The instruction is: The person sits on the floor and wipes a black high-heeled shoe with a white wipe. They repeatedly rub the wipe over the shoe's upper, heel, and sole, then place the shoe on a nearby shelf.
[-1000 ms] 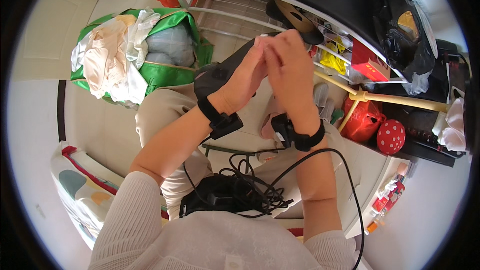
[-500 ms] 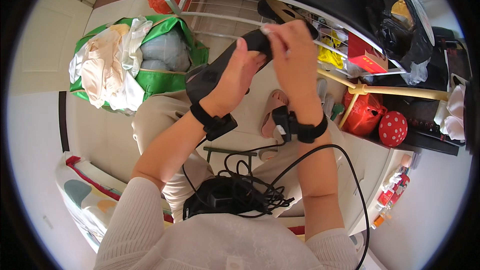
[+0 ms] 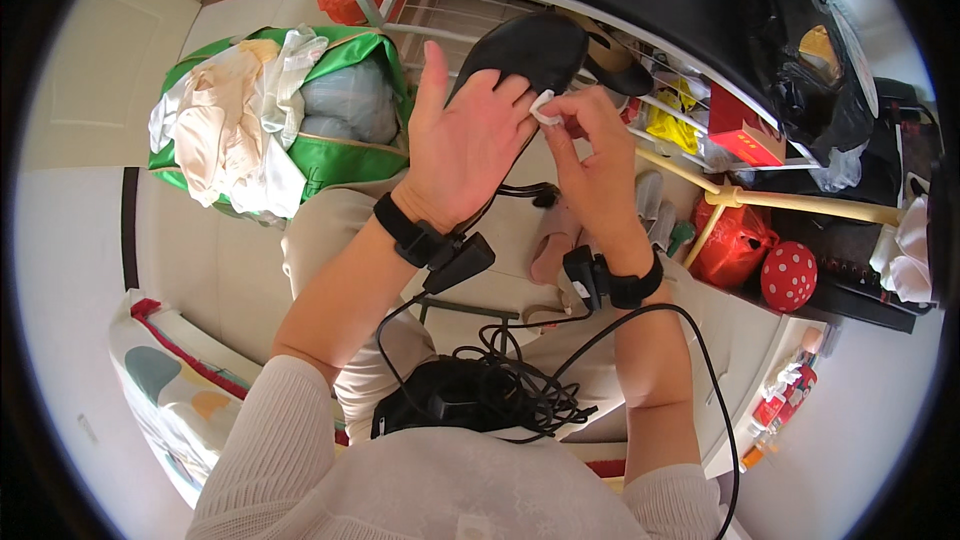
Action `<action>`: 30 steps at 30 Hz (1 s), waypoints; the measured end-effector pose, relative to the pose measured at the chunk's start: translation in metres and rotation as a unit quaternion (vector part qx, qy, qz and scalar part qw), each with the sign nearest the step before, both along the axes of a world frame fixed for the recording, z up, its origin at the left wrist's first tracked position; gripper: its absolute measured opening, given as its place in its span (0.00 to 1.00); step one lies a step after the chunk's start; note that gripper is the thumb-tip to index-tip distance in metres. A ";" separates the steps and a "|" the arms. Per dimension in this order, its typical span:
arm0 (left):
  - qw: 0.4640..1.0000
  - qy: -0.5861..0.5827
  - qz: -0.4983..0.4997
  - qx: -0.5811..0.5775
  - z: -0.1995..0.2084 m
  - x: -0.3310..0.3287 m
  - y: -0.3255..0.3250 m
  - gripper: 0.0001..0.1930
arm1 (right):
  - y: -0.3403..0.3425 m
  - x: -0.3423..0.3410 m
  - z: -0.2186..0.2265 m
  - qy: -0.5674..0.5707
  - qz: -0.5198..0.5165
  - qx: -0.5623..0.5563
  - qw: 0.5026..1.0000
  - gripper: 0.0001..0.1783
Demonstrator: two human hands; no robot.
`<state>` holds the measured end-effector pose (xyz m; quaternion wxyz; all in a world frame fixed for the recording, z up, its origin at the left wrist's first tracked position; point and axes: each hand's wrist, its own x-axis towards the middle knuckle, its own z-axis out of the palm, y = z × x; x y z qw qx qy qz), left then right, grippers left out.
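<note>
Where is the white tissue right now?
In the head view, above and right of centre, the white tissue is pinched in the right hand, beside the black shoe.

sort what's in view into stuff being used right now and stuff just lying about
In use:
- black shoe, at the left hand
- small white scrap, in the right hand

Lying about:
- green bag
- pale clothes
- red box
- red plastic bag

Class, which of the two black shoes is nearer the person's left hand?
The round-ended black shoe just behind the left hand's fingers; the other black shoe lies farther off, its tan insole showing.
</note>
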<state>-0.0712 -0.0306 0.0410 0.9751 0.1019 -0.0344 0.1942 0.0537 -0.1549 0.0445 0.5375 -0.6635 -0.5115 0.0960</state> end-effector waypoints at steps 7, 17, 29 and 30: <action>0.995 0.096 0.021 -0.006 0.020 0.005 -0.016 0.34 | 0.011 0.018 0.017 -0.047 -0.074 0.015 0.996 0.09; 0.984 -0.149 -0.079 -0.064 -0.016 0.010 -0.003 0.38 | 0.008 0.022 -0.009 0.069 -0.162 0.031 0.984 0.04; 0.994 0.072 0.026 -0.082 0.012 0.007 -0.012 0.33 | 0.000 0.006 -0.022 0.213 -0.050 0.013 0.976 0.08; 0.997 0.029 0.009 -0.072 0.003 0.006 -0.009 0.33 | 0.000 0.000 -0.018 0.240 -0.046 0.012 0.970 0.07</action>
